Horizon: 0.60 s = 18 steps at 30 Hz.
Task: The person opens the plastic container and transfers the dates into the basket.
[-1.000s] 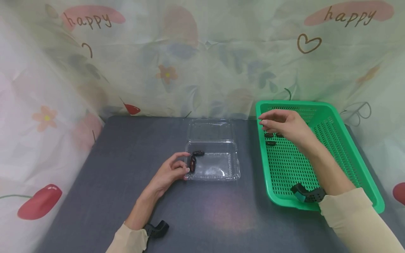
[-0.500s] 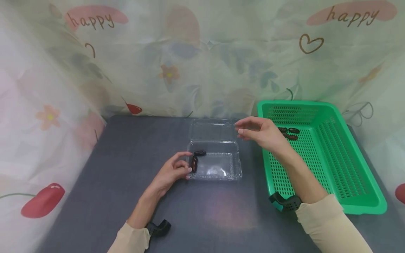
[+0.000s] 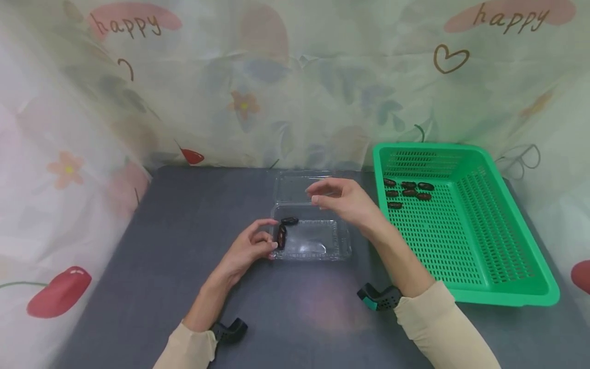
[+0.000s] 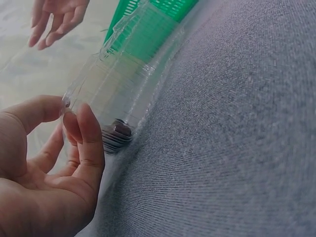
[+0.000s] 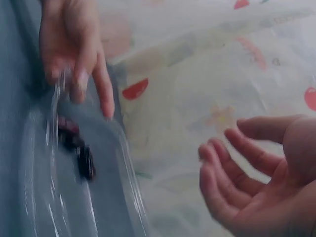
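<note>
Seven dark date-like pieces [image 3: 409, 193] lie in the green basket [image 3: 507, 298], and further pieces [image 3: 289, 221] inside the clear box [image 3: 315, 236]. Your left hand [image 3: 248, 251] pinches the box's left edge, probably for steadying it; your right hand [image 3: 348, 202] hangs over its back, fingers apart, seemingly empty.

Grey tabletop [image 3: 184, 225], pale sheeting [image 3: 304, 33] behind and beside it with orange flowers [image 3: 244, 105], red cherries [image 3: 60, 293] and "happy" lettering [image 3: 511, 19]

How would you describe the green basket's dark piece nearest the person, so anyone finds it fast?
Find the green basket on the right. Toward its far left corner, dark pieces form three rows. The wanted piece lies alone in the nearest row; the others hold three each.
</note>
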### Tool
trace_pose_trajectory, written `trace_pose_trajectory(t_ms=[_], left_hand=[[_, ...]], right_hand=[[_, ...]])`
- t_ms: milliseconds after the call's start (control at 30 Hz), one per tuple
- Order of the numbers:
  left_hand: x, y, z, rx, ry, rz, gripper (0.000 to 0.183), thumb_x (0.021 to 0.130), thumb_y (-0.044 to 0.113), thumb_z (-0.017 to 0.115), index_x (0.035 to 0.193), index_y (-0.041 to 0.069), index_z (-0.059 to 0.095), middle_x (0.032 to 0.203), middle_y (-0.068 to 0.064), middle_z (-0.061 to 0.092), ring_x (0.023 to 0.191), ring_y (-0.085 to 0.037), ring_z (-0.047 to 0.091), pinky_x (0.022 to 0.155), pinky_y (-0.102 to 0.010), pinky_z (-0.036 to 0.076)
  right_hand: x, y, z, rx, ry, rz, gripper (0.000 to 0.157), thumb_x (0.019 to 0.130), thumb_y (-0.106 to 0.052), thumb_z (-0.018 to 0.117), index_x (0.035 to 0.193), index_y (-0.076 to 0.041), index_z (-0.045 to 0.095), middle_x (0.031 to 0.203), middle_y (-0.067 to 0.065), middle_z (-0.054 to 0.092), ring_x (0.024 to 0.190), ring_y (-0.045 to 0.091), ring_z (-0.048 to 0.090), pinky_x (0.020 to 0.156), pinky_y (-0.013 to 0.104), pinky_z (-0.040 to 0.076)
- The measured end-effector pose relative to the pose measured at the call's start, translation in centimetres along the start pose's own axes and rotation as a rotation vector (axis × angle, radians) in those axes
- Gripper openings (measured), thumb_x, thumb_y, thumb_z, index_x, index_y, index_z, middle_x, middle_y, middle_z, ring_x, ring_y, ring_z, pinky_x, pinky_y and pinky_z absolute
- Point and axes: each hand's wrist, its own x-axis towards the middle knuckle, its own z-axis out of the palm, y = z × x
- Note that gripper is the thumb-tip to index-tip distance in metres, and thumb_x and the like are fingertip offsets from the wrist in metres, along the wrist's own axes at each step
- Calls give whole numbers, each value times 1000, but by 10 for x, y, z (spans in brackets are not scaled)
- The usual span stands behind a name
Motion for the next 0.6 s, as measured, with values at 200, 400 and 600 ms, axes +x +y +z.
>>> trace_pose_trajectory(t_ms=[200,400,600], left_hand=[[1,1,-2,10,3,-4,54,90,7,71,139,16,51,89,-8,58,78,-22,59,75,-38,56],[1,2,-2,-3,0,-10,53,90,5,69,139,16,50,89,-7,58,76,-20,59,75,-39,56],[-1,3,-2,-12,-4,-12,53,91,6,70,139,17,50,89,-7,59,77,-21,60,75,-39,56]], right_hand=[[1,4,21,12,9,5,26,95,-16,67,120,-7,68,121,14,67,109,28,64,95,45,50],[6,21,38,14,47,19,24,96,-16,66,119,-10,69,119,9,68,107,24,65,94,48,50],[18,46,50,75,69,18,24,96,-14,66,118,-5,69,119,11,69,109,28,65,94,49,50]])
